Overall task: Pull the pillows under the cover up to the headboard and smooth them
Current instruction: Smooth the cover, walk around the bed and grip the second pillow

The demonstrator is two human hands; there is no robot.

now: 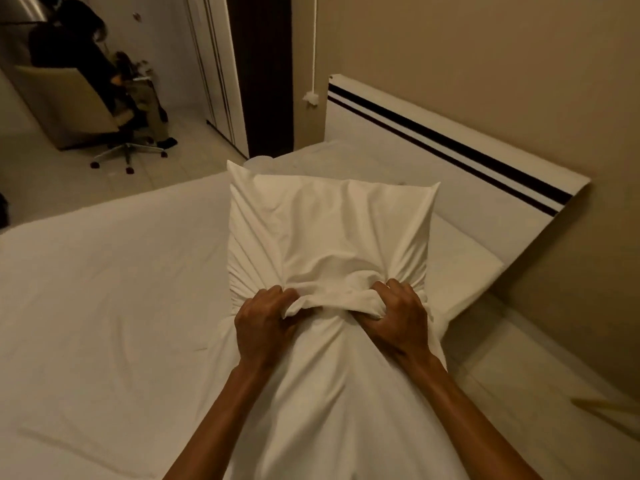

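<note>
1. The white cover [322,393] is pulled tight over a pillow [329,223], so the pillow shows as a puffy lump with two corners sticking up toward 12 o'clock.
2. The left hand [265,323] is closed tight on a bunch of the cover at the near edge of the lump. The right hand [398,317] is closed tight on another bunch just beside it, at 3 o'clock from the left hand. Both grips are clamped on cloth, and the cloth fans out in folds from the fists.
3. The pillow sits in the middle of the view, on the bed [104,271]. The headboard [450,157], white with dark stripes, is up at 1 o'clock, and the pillow looks near it but not against it.
4. Another flat white pillow [464,258] lies at 3 o'clock, next to the headboard.
5. The pillow should be light and squashy, so it will bend if pushed in one spot. The cover is thin and soft and may slide off the pillow.
6. A good place to hold is the near edge, with the hands apart, grabbing pillow and cover together.
</note>
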